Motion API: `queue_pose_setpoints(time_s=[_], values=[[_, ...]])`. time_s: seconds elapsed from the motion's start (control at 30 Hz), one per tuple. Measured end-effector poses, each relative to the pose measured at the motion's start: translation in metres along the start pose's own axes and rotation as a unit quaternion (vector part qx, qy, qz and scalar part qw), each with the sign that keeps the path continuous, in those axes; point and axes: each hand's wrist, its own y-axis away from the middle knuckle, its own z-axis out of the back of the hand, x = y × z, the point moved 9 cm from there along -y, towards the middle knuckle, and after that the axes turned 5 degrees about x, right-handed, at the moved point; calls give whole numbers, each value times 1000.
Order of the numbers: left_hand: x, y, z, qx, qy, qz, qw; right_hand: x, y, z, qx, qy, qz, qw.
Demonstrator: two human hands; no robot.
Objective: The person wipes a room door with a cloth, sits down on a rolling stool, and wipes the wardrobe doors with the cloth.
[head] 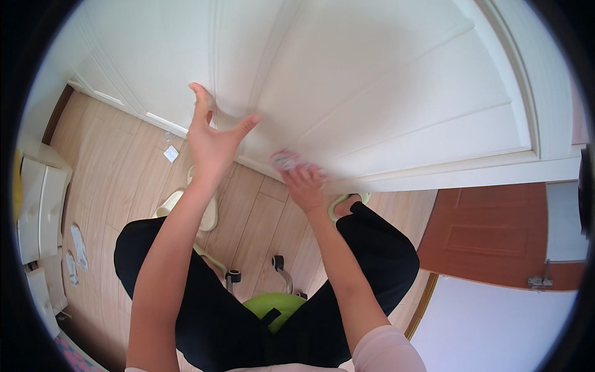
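A white panelled door or cabinet front point(362, 83) stands before me. My left hand point(214, 135) is raised in front of it, thumb and fingers spread, with nothing in its grasp. Lower on the white panel, to the right, my right hand point(304, 183) presses a pink and white cloth point(297, 165) flat near the bottom edge; cloth and fingertips are blurred. Both forearms reach out over my knees in black trousers.
A green wheeled stool point(274, 304) is beneath me. On the wood floor lie pale slippers point(210, 214), a small white packet point(171, 153) and white socks point(79, 246). White drawers point(51, 204) stand at left, a reddish-brown door point(492, 232) at right.
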Motion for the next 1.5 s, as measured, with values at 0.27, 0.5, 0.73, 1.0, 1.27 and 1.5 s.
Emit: queue_pose_setpoints(time_s=[0.27, 0.5, 0.73, 1.0, 1.27, 1.5], values=[[12, 4, 5, -7, 11, 19, 1000, -6, 51, -10, 135, -90, 55, 985], [13, 0, 10, 1, 31, -8, 999, -83, -54, 195, -170, 40, -17, 984], [6, 5, 4, 27, 88, 114, 989, -164, -130, 372, -371, 131, -125, 911], [6, 6, 5, 14, 66, 122, 990, -74, -8, 136, -209, 63, -278, 935], [2, 4, -4, 26, 56, 73, 995, -33, 86, 12, -105, 52, -337, 934], [2, 7, -4, 28, 48, 63, 996, -51, 68, 49, -47, 5, -241, 969]])
